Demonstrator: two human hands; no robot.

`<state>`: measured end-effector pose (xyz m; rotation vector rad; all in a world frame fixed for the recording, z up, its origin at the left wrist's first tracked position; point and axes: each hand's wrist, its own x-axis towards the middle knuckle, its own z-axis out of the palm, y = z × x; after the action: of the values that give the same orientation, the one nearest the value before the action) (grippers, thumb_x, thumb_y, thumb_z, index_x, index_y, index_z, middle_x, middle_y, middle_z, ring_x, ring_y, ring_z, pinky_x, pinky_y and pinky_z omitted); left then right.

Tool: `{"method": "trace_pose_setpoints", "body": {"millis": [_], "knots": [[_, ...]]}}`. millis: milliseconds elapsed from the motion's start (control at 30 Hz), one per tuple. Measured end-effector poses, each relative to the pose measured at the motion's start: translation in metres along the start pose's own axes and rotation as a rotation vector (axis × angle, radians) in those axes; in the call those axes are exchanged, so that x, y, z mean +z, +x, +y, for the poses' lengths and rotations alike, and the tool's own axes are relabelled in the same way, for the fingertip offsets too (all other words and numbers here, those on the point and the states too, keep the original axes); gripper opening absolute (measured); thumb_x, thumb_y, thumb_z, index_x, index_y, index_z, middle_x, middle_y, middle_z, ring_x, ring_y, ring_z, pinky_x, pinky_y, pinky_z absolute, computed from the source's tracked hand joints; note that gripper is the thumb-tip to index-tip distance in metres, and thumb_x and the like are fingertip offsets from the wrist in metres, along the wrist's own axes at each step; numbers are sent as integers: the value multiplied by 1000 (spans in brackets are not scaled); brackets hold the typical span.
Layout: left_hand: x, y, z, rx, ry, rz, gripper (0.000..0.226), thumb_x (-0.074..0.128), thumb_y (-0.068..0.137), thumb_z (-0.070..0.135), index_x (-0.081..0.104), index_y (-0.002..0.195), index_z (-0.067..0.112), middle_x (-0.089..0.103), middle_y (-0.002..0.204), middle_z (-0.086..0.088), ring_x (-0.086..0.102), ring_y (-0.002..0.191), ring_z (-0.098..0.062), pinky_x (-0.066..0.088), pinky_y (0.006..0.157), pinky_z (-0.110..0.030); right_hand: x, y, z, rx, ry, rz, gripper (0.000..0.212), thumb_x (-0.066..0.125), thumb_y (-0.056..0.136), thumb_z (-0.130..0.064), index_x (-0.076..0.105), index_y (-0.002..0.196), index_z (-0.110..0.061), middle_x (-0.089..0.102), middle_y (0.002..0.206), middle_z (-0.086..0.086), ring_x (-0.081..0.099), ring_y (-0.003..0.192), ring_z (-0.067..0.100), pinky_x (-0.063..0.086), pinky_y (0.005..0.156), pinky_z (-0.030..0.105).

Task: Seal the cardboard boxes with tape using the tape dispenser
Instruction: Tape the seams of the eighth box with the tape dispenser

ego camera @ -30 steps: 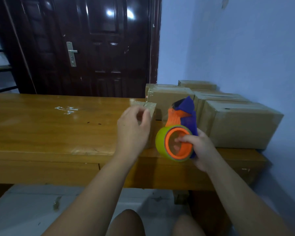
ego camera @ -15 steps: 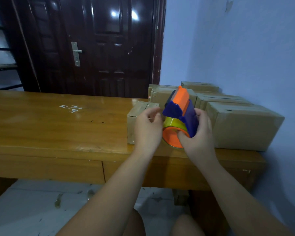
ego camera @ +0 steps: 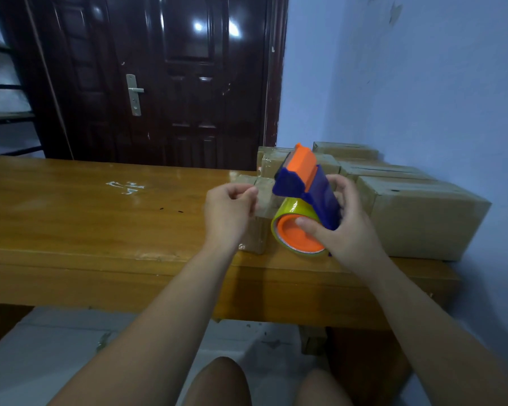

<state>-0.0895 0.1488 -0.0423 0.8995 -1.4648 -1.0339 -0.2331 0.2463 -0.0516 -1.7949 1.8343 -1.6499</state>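
My right hand (ego camera: pixel 349 230) grips a blue and orange tape dispenser (ego camera: pixel 314 189) carrying a yellow-green tape roll (ego camera: pixel 289 209) with an orange core, held just above the table's front right part. My left hand (ego camera: pixel 229 212) is just left of the dispenser's mouth, thumb and forefinger pinched, and a faint glossy strip of tape seems to run from them to the dispenser. Behind both hands stands a small cardboard box (ego camera: pixel 255 232), partly hidden. A large cardboard box (ego camera: pixel 423 218) sits to the right against the wall.
Several more cardboard boxes (ego camera: pixel 384 171) are stacked at the back right of the wooden table (ego camera: pixel 100 218), by the blue wall. A dark door (ego camera: pixel 173 83) stands behind the table. My knees show below the table's front edge.
My left hand has drawn a little to the left, away from the dispenser's mouth, with its fingers pinched. The dispenser has tilted so that the orange core faces me more.
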Motion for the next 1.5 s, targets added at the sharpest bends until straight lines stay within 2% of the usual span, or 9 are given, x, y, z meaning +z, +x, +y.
{"method": "trace_pose_setpoints", "body": {"millis": [133,233,500,700,900,1067,1267,1367,1500], "knots": [[-5,5,-6,-88,-11,-38,11,61,90,16,67,81,16,66,73,-1,61,68,-9,54,68,-23,-3,3,-1,-107,-151,-30,80,62,74,-60,10,135,-62,48,119,-18,49,99,-12,40,75,3],[-13,13,-5,-119,-52,-47,10,60,90,14,68,84,12,65,73,-1,59,65,-6,49,57,-15,-6,3,7,-175,-391,-92,75,52,78,-64,7,138,-57,48,103,-11,46,86,-9,33,66,4],[-26,34,7,-4,70,61,15,62,89,16,66,75,19,66,74,0,63,71,-10,53,70,-25,-12,21,9,-151,-552,-238,74,52,82,-59,10,143,-53,39,87,-18,42,76,-3,31,65,9],[-34,49,-5,-85,166,-3,20,64,88,28,68,77,11,67,72,0,61,68,-9,46,60,-21,-17,27,13,-77,-341,-211,74,53,72,-63,16,136,-62,56,125,-7,55,103,11,36,75,1],[-37,72,-13,25,600,79,31,60,92,34,65,66,17,65,67,2,60,64,-6,41,56,-21,-8,43,11,-52,-379,-297,75,59,80,-59,16,142,-58,60,121,-5,57,97,10,39,74,9],[-37,88,-15,-14,704,29,32,60,91,33,64,65,16,63,66,0,57,62,-7,36,50,-20,1,58,10,-38,-388,-343,73,61,84,-53,18,144,-56,59,122,-6,58,91,5,43,73,17],[-41,97,-32,-109,596,-38,26,65,88,31,67,71,11,65,69,-1,60,67,-12,53,71,-31,4,67,18,-26,-429,-416,73,60,85,-52,19,145,-52,57,121,-9,56,83,2,42,70,14],[-46,93,-42,-183,373,-73,22,65,89,24,69,79,4,64,69,-4,56,60,-10,48,57,-22,7,67,27,-21,-404,-420,72,59,83,-54,21,144,-54,60,116,-12,58,76,-1,43,66,8],[-49,85,-49,-300,113,-105,18,63,90,18,67,82,3,63,66,-2,52,53,-7,48,49,-14,11,70,41,14,-338,-411,69,58,83,-55,21,141,-58,51,128,-23,62,102,11,40,76,1]]}}
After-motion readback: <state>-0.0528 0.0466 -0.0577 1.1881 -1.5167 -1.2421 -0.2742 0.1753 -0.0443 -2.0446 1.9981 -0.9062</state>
